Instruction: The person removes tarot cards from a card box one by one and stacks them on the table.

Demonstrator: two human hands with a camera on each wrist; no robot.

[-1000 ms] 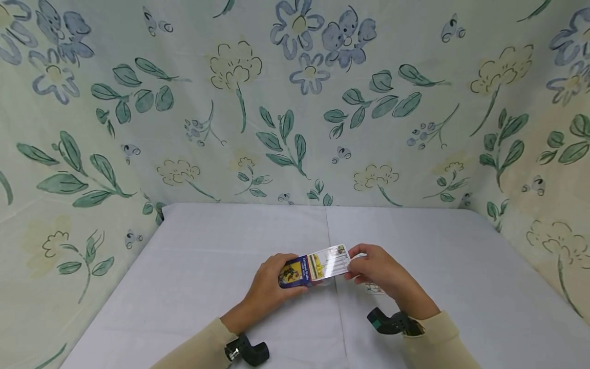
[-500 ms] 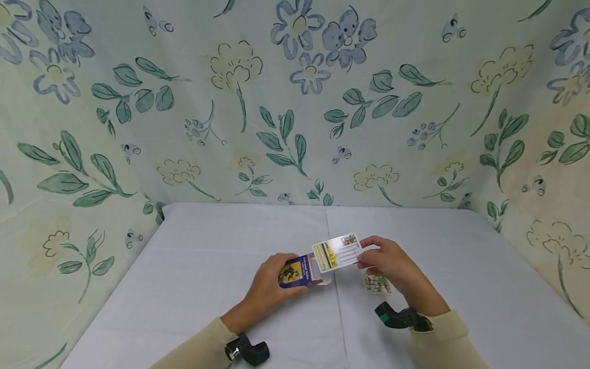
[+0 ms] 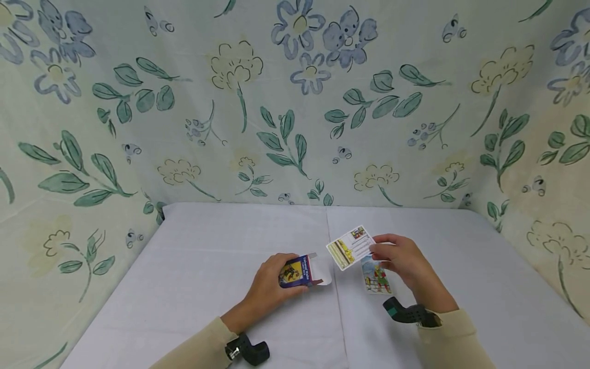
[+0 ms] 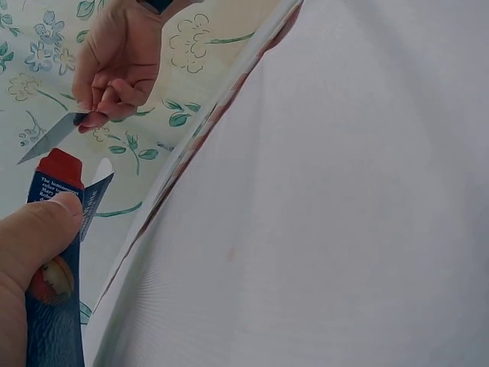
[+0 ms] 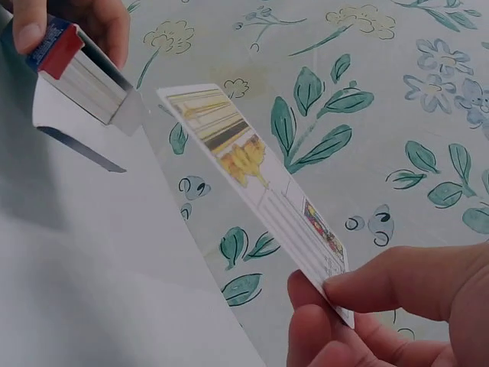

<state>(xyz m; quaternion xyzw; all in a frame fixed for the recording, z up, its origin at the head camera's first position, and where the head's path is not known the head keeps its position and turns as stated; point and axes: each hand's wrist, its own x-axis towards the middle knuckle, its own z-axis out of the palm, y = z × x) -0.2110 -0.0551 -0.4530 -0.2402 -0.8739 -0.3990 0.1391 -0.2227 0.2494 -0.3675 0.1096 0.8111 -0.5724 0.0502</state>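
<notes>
My left hand (image 3: 271,283) grips a small blue card box (image 3: 295,271), its flap end open toward the right. Inside the box, the right wrist view shows a stack of cards (image 5: 95,88) behind a red inner edge. Between thumb and fingers, my right hand (image 3: 403,261) pinches a white card (image 3: 350,247) with yellow pictures and printed lines, held tilted and apart from the box. Below that hand a colourful picture card (image 3: 377,277) lies on the table, partly covered by the hand and the held card.
A white cloth covers the table (image 3: 221,241), with a crease running down near its middle. Flowered fabric (image 3: 295,128) hangs behind it and at both sides. Each wrist wears a black camera mount (image 3: 407,312).
My right hand has drawn the white card out of the box and moved right and up with it, uncovering more of the picture card. The left hand has stayed still with the box.
</notes>
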